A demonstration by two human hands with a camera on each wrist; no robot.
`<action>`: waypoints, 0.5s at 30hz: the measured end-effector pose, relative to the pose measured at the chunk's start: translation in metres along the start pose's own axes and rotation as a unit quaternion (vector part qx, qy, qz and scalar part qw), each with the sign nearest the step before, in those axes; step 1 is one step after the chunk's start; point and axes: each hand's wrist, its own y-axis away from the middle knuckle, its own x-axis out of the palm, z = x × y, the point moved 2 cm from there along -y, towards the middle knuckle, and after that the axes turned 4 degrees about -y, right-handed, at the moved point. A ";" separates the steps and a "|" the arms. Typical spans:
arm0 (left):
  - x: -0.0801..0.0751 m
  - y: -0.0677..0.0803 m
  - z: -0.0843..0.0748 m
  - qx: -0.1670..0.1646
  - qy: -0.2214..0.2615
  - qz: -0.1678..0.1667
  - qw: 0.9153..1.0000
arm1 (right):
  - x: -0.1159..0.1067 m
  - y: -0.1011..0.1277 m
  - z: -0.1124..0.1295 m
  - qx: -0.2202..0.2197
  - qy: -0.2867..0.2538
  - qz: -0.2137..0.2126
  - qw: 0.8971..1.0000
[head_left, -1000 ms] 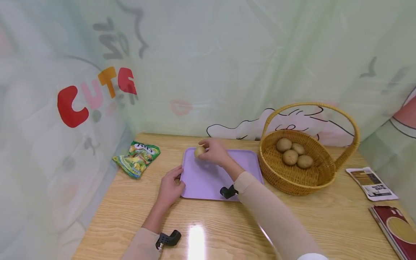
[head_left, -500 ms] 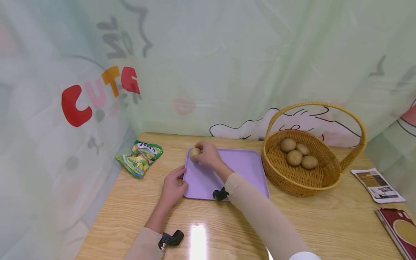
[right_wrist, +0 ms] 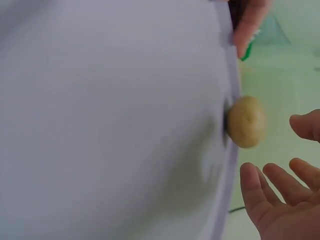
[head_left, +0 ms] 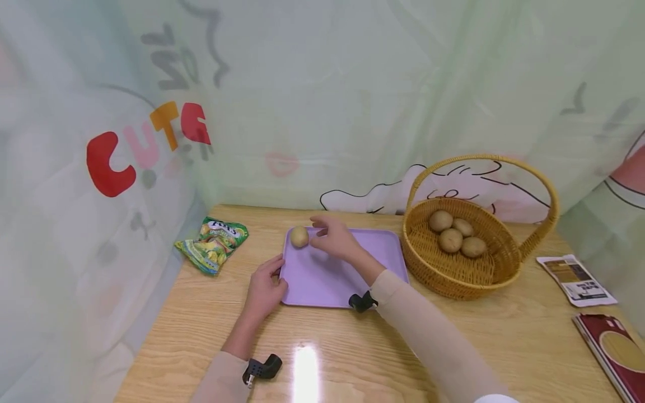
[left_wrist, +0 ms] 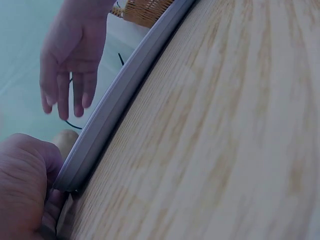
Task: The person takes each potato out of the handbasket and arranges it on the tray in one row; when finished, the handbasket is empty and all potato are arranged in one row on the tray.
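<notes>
Potato [head_left: 299, 237] lies in the far left corner of the purple tray [head_left: 322, 285], near the rim. My right hand [head_left: 334, 238] hangs just right of it, thumb and fingers spread with nothing between them; the right wrist view shows a gap between fingertips and potato. My left hand [head_left: 265, 287] is at the tray's left edge, pinching the rim between thumb and fingers. Wicker basket [head_left: 443, 282] stands just beside the tray's right end, tall handle arched over it, four more potatoes [head_left: 450, 240] grouped inside. Green snack bag [head_left: 215, 244] left of the tray, well apart. Far right: a pale packet [head_left: 577, 281] and, nearer me, a dark red packet [head_left: 612, 352]. All on a wood-grain table [head_left: 201, 313]; printed curtain [head_left: 312, 101] behind, coloured letters at left.
</notes>
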 end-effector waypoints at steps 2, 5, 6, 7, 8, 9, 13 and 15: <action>0.000 0.000 -0.001 -0.003 0.000 -0.001 1.000 | -0.009 0.008 0.001 -0.003 -0.018 0.002 1.000; -0.001 0.001 -0.003 -0.005 0.004 -0.001 1.000 | -0.025 0.021 0.002 -0.005 -0.048 0.001 0.999; -0.001 0.001 -0.004 -0.006 0.005 0.000 1.000 | -0.031 0.025 0.004 -0.006 -0.054 0.000 0.999; -0.001 0.002 -0.005 -0.008 0.005 0.002 1.000 | -0.036 0.030 0.004 -0.006 -0.059 -0.003 0.998; -0.001 0.002 -0.005 -0.011 0.003 0.004 1.000 | -0.042 0.035 0.006 -0.008 -0.064 -0.006 0.998; -0.001 0.003 -0.005 -0.014 0.001 0.007 1.000 | -0.047 0.039 0.007 -0.009 -0.066 -0.009 0.998; -0.001 0.003 -0.005 -0.013 -0.004 0.008 1.000 | -0.071 0.056 0.012 -0.017 -0.055 -0.028 0.998; -0.001 0.003 -0.005 -0.008 -0.003 0.005 1.000 | -0.083 0.063 0.015 -0.019 -0.047 -0.036 0.998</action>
